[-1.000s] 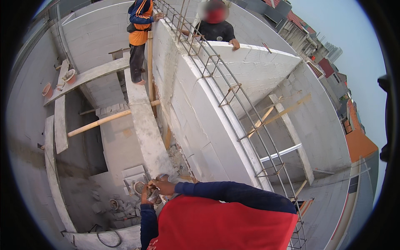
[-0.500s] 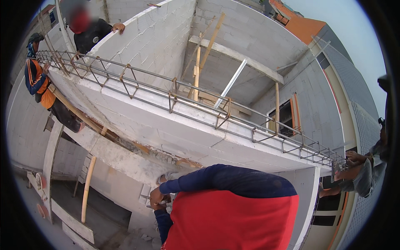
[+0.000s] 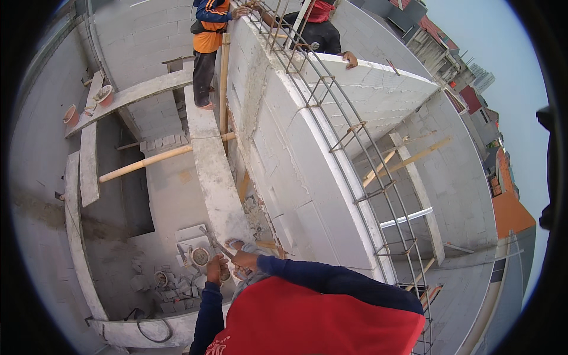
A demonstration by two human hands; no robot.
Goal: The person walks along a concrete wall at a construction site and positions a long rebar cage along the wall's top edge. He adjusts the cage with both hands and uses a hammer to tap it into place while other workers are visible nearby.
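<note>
My right hand (image 3: 245, 259) is closed at the lower end of a long, narrow grey tool (image 3: 210, 238); its exact kind is too small to tell. Just to its left, my left hand (image 3: 215, 268) is held up with the fingers closed, and whatever is in them cannot be made out. Both hands are in front of my body, above a bare foot (image 3: 236, 244) on a pale scaffold plank (image 3: 214, 171). Past the hands, far below, a round bucket (image 3: 200, 255) with grey contents stands among broken blocks (image 3: 177, 291).
At my right runs a white block wall (image 3: 319, 171) with a rebar cage (image 3: 355, 127) along its top. A worker in orange (image 3: 212, 26) stands far along the plank; another in black (image 3: 322, 36) is behind the wall. Bamboo poles (image 3: 148, 163) and orange buckets (image 3: 104, 96) are left.
My view has swung left and downward, so the wall and workers appear farther right. My hands have come up and apart, and the long grey tool now shows clearly.
</note>
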